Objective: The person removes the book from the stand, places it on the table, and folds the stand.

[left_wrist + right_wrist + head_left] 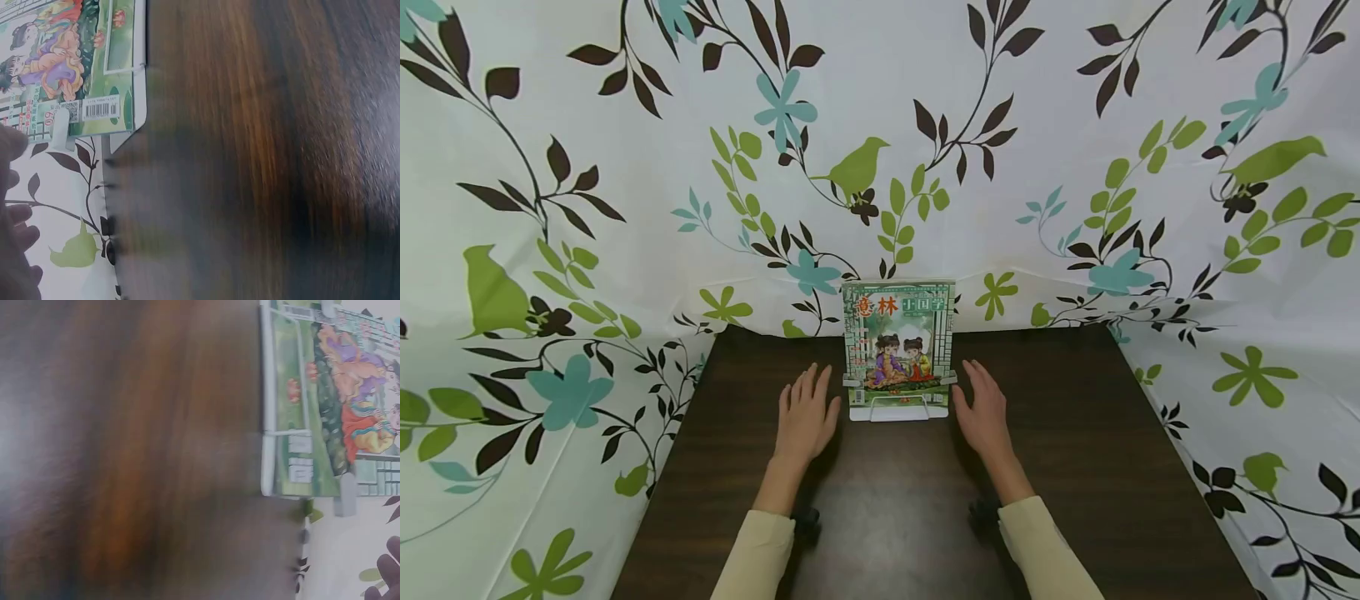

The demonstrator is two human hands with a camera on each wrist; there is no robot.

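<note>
A magazine (898, 333) with two cartoon children on its green cover leans upright in a white book stand (901, 412) at the back of the table. White side clips and a wire loop sit across its front. My left hand (806, 415) is just left of the stand, fingers extended and pointing forward. On the other side my right hand (983, 412) lies with its fingers stretched toward the back, close to the stand's right clip. Neither hand holds anything. In the left wrist view the magazine's barcode corner (100, 107) shows near the fingers (22, 234).
The dark wooden table (902, 517) has its back edge against a white cloth (865, 75) printed with leaves, birds and flowers. This cloth also hangs along both sides. Dark bands (806, 518) circle the wrists at the sleeve ends.
</note>
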